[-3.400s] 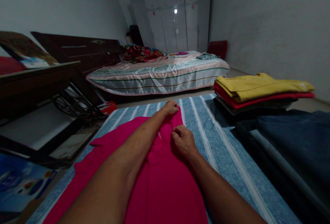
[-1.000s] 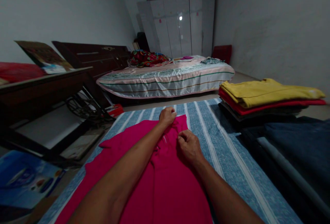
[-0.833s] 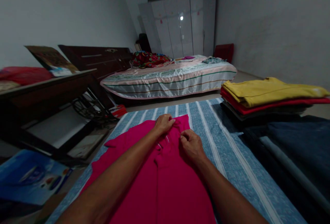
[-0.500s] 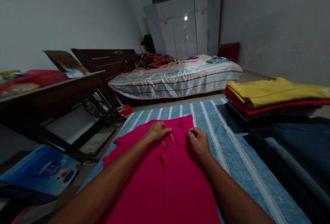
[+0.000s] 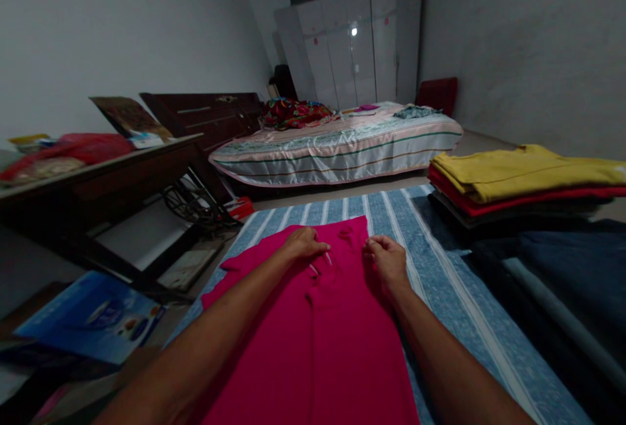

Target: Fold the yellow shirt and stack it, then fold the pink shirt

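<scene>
A blue sheet (image 5: 440, 275) with pale stripes covers the work surface. On it lies a bright pink garment (image 5: 317, 353), spread out along the sheet's middle and running out of view at the near edge. At the garment's upper part the cloth is slightly rumpled, with small white marks showing.

The left hand (image 5: 303, 244) is over that upper part, fingers bent and thumb stretched out; whether it grasps any cloth I cannot tell. The right hand (image 5: 388, 261) is at the garment's side edge, thumb and forefinger drawn narrowly together; whether fabric sits between them is too small to tell.

Along the right of the sheet are folded dark jeans (image 5: 572, 268), and at its far right corner rises a stack topped by a yellow garment (image 5: 528, 174) over a red one (image 5: 469, 202).

Beyond the sheet's far edge stands a bed (image 5: 332, 161) with a satiny striped cover and crumpled red floral bedding (image 5: 293, 113); farther behind is a pale wardrobe (image 5: 342, 53) with a bright reflection. To the sheet's left are a dark table (image 5: 132, 174) bearing a red bag (image 5: 92, 146) and, lower down, a blue box (image 5: 92, 321).
</scene>
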{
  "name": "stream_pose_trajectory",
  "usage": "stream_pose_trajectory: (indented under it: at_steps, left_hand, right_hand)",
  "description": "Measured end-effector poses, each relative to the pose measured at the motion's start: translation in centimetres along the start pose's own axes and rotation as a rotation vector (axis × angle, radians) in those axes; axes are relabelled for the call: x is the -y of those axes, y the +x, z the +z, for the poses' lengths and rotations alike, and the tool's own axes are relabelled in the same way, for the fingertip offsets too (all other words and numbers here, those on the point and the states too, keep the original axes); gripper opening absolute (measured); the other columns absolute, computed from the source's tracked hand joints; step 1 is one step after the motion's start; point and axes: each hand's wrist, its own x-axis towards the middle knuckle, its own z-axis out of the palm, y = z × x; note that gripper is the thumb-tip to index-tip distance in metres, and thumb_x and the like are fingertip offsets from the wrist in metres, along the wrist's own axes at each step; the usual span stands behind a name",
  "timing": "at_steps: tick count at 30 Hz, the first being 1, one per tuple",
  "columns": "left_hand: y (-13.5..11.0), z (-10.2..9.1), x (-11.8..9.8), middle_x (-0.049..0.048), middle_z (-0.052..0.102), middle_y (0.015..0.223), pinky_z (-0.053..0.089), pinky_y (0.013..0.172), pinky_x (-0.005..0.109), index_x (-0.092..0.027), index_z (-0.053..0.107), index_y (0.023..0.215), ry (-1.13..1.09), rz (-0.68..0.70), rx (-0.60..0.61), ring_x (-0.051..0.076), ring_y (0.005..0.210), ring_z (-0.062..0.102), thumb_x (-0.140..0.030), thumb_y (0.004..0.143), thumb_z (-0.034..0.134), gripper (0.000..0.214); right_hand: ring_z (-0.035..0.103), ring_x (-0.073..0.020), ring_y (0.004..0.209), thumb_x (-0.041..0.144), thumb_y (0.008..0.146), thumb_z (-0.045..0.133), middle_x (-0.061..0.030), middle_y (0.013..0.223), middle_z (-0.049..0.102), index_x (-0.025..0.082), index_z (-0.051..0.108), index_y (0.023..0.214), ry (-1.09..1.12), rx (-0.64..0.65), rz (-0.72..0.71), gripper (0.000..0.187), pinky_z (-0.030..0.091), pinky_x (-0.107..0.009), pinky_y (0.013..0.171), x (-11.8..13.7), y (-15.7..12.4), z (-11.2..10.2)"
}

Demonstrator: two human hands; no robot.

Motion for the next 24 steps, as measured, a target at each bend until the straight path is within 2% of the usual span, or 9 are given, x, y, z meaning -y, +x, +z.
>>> stream_pose_trajectory:
  at_steps: [3, 6, 9, 13, 16, 20, 22, 24]
  left_hand:
    - [0.1, 0.2, -0.1, -0.0051, 0.043, 0.037, 0.026, 0.046, 0.023, -0.018, 0.052, 0.045, -0.113, -0.020, 0.052, 0.010, 0.042, 0.043, -0.032, 0.057, 0.075, 0.030]
    - [0.0, 0.1, -0.5, -0.0065, 0.041, 0.038, 0.029, 0.045, 0.021, -0.016, 0.049, 0.044, -0.266, -0.024, 0.074, 0.008, 0.041, 0.042, -0.023, 0.054, 0.076, 0.029]
    - [-0.2, -0.2, -0.8, -0.0062, 0.043, 0.043, 0.036, 0.046, 0.021, -0.016, 0.046, 0.049, -0.441, -0.048, 0.052, 0.007, 0.041, 0.043, -0.022, 0.059, 0.072, 0.029]
    - [-0.4, -0.5, -0.8, -0.0035, 0.050, 0.048, 0.044, 0.049, 0.025, -0.017, 0.048, 0.057, -0.604, -0.135, 0.045, 0.010, 0.043, 0.049, -0.028, 0.064, 0.070, 0.026]
    - [-0.6, -0.5, -0.7, 0.0001, 0.057, 0.053, 0.045, 0.048, 0.026, -0.016, 0.052, 0.061, -0.658, -0.197, 0.089, 0.013, 0.045, 0.053, -0.037, 0.064, 0.073, 0.030]
    - [-1.5, -0.5, -0.5, 0.0009, 0.057, 0.050, 0.030, 0.039, 0.020, -0.013, 0.058, 0.060, -0.599, -0.197, 0.209, 0.008, 0.039, 0.044, -0.044, 0.059, 0.081, 0.038]
    - [-2.1, -0.6, -0.4, 0.0005, 0.057, 0.048, 0.028, 0.039, 0.020, -0.013, 0.057, 0.058, -0.564, -0.211, 0.269, 0.007, 0.038, 0.043, -0.037, 0.054, 0.085, 0.037]
    - [-2.6, -0.7, -0.3, -0.0010, 0.057, 0.048, 0.033, 0.041, 0.021, -0.014, 0.056, 0.059, -0.633, -0.237, 0.284, 0.009, 0.041, 0.047, -0.024, 0.047, 0.087, 0.035]
  right_hand:
    - [0.044, -0.0076, 0.040, 0.035, 0.057, 0.063, 0.0037, 0.052, 0.056, 0.016, 0.059, 0.068, 0.036, -0.017, 0.035, 0.022, 0.027, -0.018, 0.038, 0.4, 0.0, 0.1]
    - [0.049, -0.0088, 0.043, 0.032, 0.056, 0.064, 0.0028, 0.053, 0.058, 0.016, 0.059, 0.066, 0.097, -0.054, 0.034, 0.020, 0.034, -0.019, 0.040, 0.5, 0.2, 0.0]
    - [0.053, -0.0097, 0.045, 0.031, 0.055, 0.064, 0.0023, 0.053, 0.060, 0.016, 0.060, 0.066, 0.148, -0.091, 0.030, 0.019, 0.041, -0.020, 0.044, 0.8, 0.4, -0.2]
    - [0.055, -0.0099, 0.045, 0.029, 0.054, 0.066, 0.0018, 0.054, 0.060, 0.016, 0.059, 0.065, 0.168, -0.096, 0.044, 0.019, 0.044, -0.020, 0.044, 1.2, 0.5, -0.4]
    - [0.056, -0.0101, 0.046, 0.028, 0.054, 0.067, 0.0015, 0.054, 0.061, 0.016, 0.059, 0.066, 0.168, -0.092, 0.046, 0.019, 0.044, -0.020, 0.043, 1.4, 0.6, -0.5]
    - [0.057, -0.0106, 0.047, 0.031, 0.055, 0.066, 0.0021, 0.054, 0.060, 0.016, 0.059, 0.066, 0.118, -0.095, 0.030, 0.020, 0.044, -0.020, 0.044, 1.2, 0.7, -0.7]
    - [0.055, -0.0105, 0.046, 0.033, 0.057, 0.065, 0.0028, 0.054, 0.059, 0.016, 0.059, 0.067, 0.067, -0.085, -0.003, 0.020, 0.041, -0.019, 0.043, 1.0, 0.7, -0.8]
    - [0.054, -0.0106, 0.045, 0.035, 0.061, 0.062, 0.0026, 0.054, 0.059, 0.017, 0.059, 0.069, -0.019, -0.047, -0.052, 0.020, 0.038, -0.019, 0.041, 0.8, 0.7, -0.9]
